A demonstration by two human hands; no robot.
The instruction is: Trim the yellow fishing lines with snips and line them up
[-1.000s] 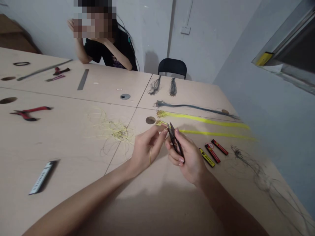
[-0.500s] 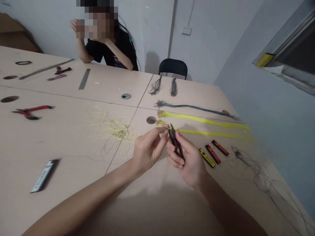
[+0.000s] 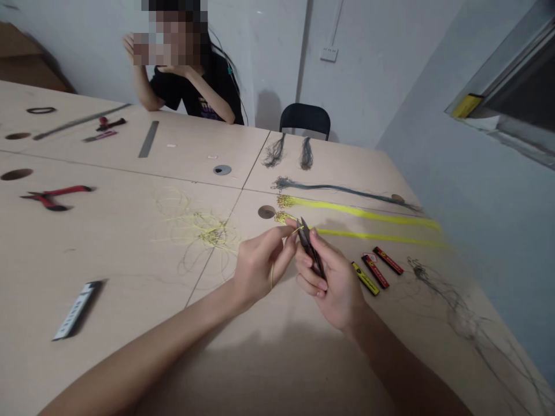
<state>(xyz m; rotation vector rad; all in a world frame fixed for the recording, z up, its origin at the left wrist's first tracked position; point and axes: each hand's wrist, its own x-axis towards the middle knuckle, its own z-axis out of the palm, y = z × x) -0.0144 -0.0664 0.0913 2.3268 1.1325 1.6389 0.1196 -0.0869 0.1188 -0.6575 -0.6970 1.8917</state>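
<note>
My left hand (image 3: 262, 266) pinches a thin yellow line (image 3: 272, 276), whose short end reaches from the fingertips to the blades beside it. A small dark pair of thread snips (image 3: 311, 248) is gripped in my right hand (image 3: 332, 283), its two blade tips slightly apart around the yellow line. Whether the blades touch the line is too small to tell. Just beyond my fingers lie two bundles of yellow line (image 3: 368, 217), with hooks (image 3: 284, 201) gathered at their left ends. A loose tangle of yellow line (image 3: 212, 231) lies left of my left hand.
Small red and yellow packs (image 3: 375, 271) lie right of my right hand, near a dark line tangle (image 3: 451, 306). Red-handled pliers (image 3: 56, 196) and a white-and-black box cutter-like strip (image 3: 78, 311) are at left. Across the table (image 3: 130, 242) sits a person (image 3: 195, 86); a chair (image 3: 305, 118) stands behind.
My right hand and the snips have shifted very slightly to the right. My left hand keeps its pinch on the yellow line almost in place.
</note>
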